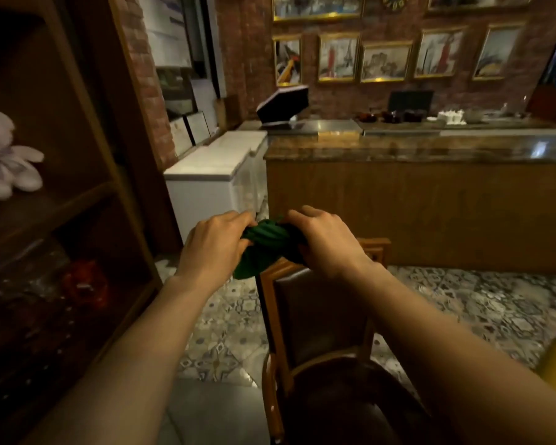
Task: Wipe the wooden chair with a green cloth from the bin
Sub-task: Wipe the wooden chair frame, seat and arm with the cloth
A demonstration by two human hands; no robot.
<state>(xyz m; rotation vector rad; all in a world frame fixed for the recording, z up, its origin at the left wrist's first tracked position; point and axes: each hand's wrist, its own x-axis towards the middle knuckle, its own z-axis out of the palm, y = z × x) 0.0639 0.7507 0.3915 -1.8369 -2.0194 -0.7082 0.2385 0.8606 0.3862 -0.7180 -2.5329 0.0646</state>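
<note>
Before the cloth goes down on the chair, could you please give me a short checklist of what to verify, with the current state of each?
1. Green cloth in hand: ok, both the left hand and right hand grip it.
2. Cloth spread flat for wiping: not ok, it is bunched.
3. Wooden chair within reach: ok, its top rail sits just under the hands.
4. Cloth touching the chair: cannot tell.
5. Chair seat free of items: ok in the part visible.

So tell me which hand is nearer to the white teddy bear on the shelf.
Left. The left hand grips the green cloth on the side facing the teddy bear; the right hand holds the cloth's far side, above the wooden chair.
</note>
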